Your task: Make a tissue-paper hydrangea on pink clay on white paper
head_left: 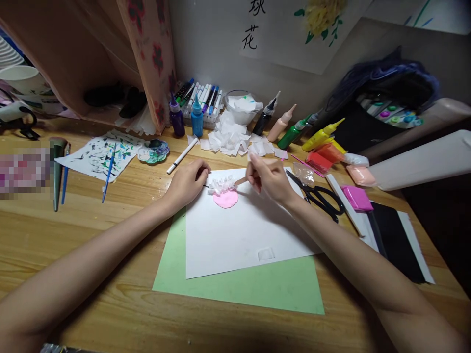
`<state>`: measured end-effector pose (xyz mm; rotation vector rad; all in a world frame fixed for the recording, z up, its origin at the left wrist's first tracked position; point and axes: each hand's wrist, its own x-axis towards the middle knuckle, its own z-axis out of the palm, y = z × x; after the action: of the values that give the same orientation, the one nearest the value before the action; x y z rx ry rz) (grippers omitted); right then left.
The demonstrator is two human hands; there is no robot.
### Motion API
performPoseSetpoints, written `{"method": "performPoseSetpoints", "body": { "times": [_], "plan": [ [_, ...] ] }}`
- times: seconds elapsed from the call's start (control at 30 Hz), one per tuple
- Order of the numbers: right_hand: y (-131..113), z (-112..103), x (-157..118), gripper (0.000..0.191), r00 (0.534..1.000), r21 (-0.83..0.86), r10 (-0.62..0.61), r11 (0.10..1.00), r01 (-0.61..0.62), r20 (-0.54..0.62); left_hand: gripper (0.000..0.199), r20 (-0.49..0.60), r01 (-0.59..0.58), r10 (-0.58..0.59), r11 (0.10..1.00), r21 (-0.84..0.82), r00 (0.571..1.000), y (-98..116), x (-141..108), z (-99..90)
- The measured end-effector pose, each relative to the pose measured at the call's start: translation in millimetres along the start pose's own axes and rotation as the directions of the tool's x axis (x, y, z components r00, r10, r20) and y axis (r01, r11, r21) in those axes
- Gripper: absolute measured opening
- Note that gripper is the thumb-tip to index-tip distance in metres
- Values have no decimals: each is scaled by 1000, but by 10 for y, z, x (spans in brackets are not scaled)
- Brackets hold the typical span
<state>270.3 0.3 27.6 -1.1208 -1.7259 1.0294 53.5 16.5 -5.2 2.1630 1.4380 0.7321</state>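
Note:
My right hand pinches a thin, flat wooden stick, its tip against a tuft of crumpled white tissue paper. The tuft covers the upper part of a flat pink clay piece with a rounded lower edge. Beneath both lies a white paper sheet, overlapping a green sheet. At the white sheet's upper left edge rests my left hand, fingers curled. A small dark tip shows by its fingers; what they hold is hidden.
Tissue squares are heaped behind the sheets near a white bowl and several paint bottles. Black scissors and a pink clay block lie right. A white marker and a paint-stained cloth are left.

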Motion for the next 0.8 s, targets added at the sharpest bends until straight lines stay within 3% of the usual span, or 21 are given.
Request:
{"method": "performPoseSetpoints", "body": {
  "times": [0.13, 0.2, 0.27, 0.37, 0.43, 0.5, 0.57, 0.67, 0.8],
  "plan": [
    [94, -209, -347, 59, 981, 50, -65, 996, 76, -184, 16, 6, 3, -3, 1000, 1, 1000, 6, -2, -6],
    [149, -312, -474, 56, 952, -14, -101, 995, 101, -290, 16, 7, 6, -6, 1000, 3, 1000, 8, -4, -7],
    [204, -404, -564, 44, 932, -160, -169, 979, 123, -320, 17, 7, 10, -10, 1000, 4, 1000, 8, -6, -7],
    [287, -492, -641, 18, 947, -401, -301, 886, 233, -115, 18, 2, 14, -14, 1000, 0, 1000, 8, -9, -4],
    [343, -504, -658, 22, 938, -486, -343, 810, 327, 58, 18, -2, 14, -14, 1000, 1, 1000, 5, -8, -2],
    [383, -484, -656, 13, 923, -532, -354, 758, 377, 150, 18, -5, 16, -16, 1000, 0, 1000, 2, -7, 0],
    [385, -448, -643, 6, 915, -557, -366, 730, 395, 170, 18, -7, 16, -17, 1000, -15, 1000, 5, -13, -5],
    [288, -388, -630, 6, 904, -539, -412, 739, 403, 111, 18, -68, -12, 9, 999, -50, 998, 37, -55, -30],
    [73, -277, -620, 5, 939, -320, -344, 887, 334, 27, 21, -209, -208, 207, 978, 15, 956, 125, -168, -67]
  ]
}}
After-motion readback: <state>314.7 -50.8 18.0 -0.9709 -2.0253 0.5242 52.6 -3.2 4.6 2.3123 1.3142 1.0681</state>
